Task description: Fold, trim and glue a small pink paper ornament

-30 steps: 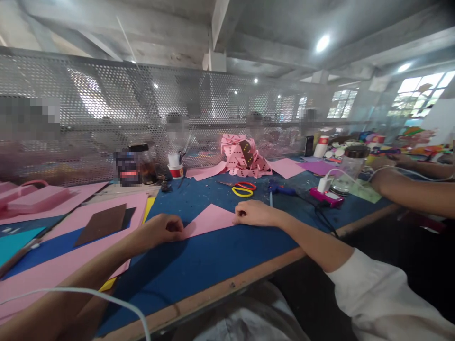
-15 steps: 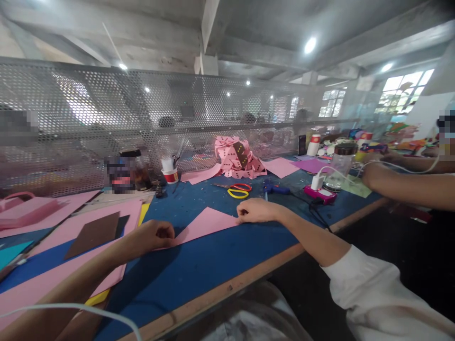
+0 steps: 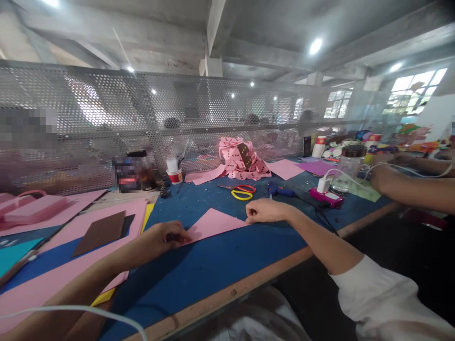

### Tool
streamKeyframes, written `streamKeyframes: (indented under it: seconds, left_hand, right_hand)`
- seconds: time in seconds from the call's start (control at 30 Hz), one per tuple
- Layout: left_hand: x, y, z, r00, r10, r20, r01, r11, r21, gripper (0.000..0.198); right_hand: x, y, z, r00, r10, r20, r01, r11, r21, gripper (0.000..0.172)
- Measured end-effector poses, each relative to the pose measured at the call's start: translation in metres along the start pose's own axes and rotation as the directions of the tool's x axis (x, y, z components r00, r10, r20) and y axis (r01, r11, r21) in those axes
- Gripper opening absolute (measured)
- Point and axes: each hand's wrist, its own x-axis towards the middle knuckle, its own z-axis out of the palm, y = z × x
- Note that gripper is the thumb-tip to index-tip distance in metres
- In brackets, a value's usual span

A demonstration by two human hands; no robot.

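Note:
A pink sheet of paper lies on the blue table, folded or cut to a triangle with its peak pointing away from me. My left hand is at its left corner, fingers bent and closed on the edge. At the opposite corner, my right hand pinches the tip of the sheet, thumb and fingers together. Beyond the paper rest scissors with one red and one yellow handle. A blue glue gun lies behind my right hand, its cord running to the right.
A pile of dotted pink paper pieces stands against the perforated metal screen. Coloured sheets and a brown piece lie at left. A paper cup, a magenta power strip and a lidded jar stand around. Another person's arm reaches in from the right.
The view has shifted slightly, so everything sits further right. My left fingers have straightened a little over the paper's left corner. My right hand keeps its pinch.

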Motion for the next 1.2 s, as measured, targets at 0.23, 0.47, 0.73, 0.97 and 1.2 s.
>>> streamKeyframes:
  seconds: [0.23,0.47,0.73,0.97,1.2]
  left_hand:
    - [-0.002,0.012,0.020,0.989,0.073,-0.132,-0.051,0.986,0.159,0.024]
    - [-0.002,0.024,0.040,0.968,0.169,-0.187,-0.132,0.971,0.197,0.036]
    - [-0.002,0.025,0.045,0.964,0.176,-0.197,-0.120,0.957,0.265,0.036]
    - [-0.002,0.027,0.044,0.966,0.181,-0.185,-0.121,0.947,0.296,0.038]
    - [-0.003,0.027,0.042,0.962,0.225,-0.156,-0.162,0.927,0.338,0.047]
  right_hand:
    - [0.000,0.001,0.001,1.000,-0.009,-0.013,0.010,1.000,0.020,0.025]
    - [-0.001,0.001,0.000,1.000,-0.014,-0.011,0.014,1.000,0.019,0.026]
    - [-0.001,0.000,-0.001,1.000,-0.015,-0.008,0.015,1.000,0.013,0.026]
    - [-0.001,-0.002,-0.001,1.000,0.008,-0.007,-0.008,1.000,0.013,0.025]
    - [-0.002,-0.002,-0.001,1.000,-0.004,-0.015,0.004,1.000,0.016,0.025]
